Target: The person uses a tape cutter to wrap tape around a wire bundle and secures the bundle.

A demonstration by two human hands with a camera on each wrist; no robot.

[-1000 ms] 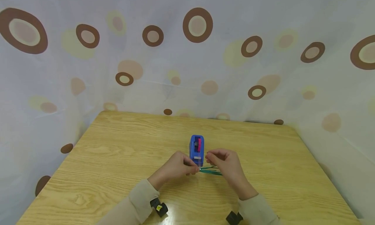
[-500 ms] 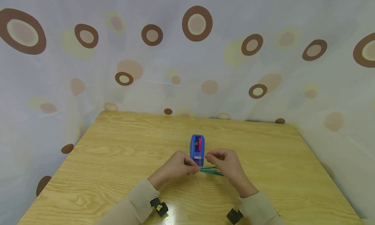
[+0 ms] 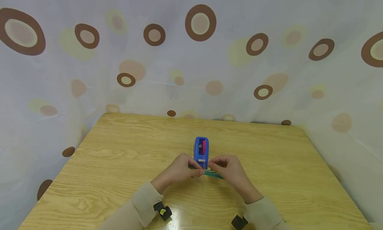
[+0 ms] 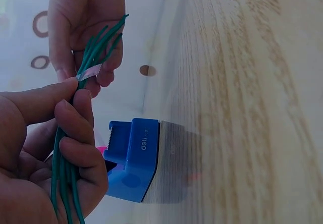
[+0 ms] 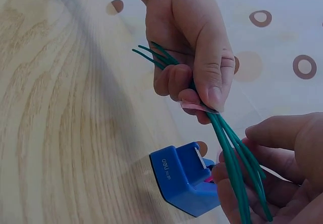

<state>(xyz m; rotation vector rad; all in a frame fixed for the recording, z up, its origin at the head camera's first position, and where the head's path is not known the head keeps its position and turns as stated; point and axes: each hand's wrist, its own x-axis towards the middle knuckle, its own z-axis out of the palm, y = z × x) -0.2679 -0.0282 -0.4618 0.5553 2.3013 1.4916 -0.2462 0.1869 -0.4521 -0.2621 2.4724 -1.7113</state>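
Observation:
My left hand (image 3: pixel 182 169) grips a bundle of thin green strands (image 5: pixel 227 146), its thumb and fingers pinching just beside a band of clear tape (image 4: pixel 90 72) around them. One end of that tape sticks out from the bundle. My right hand (image 3: pixel 231 168) is cupped around the strands' other end, fingers loosely bent; in the right wrist view the thumb stands apart from them. Whether its fingertips touch the tape cannot be made out. Just beyond both hands stands a blue tape dispenser (image 3: pixel 201 151) with a pink core and a toothed cutter.
The wooden table (image 3: pixel 125 150) spreads around the hands. Behind it and at the sides hangs a pale curtain (image 3: pixel 167 63) with brown ring prints. Black camera mounts (image 3: pixel 162 211) sit at both sleeve cuffs.
My right hand has shifted slightly left, toward the left hand, and more of the strands' end is covered. My left hand and the tape dispenser stay in place.

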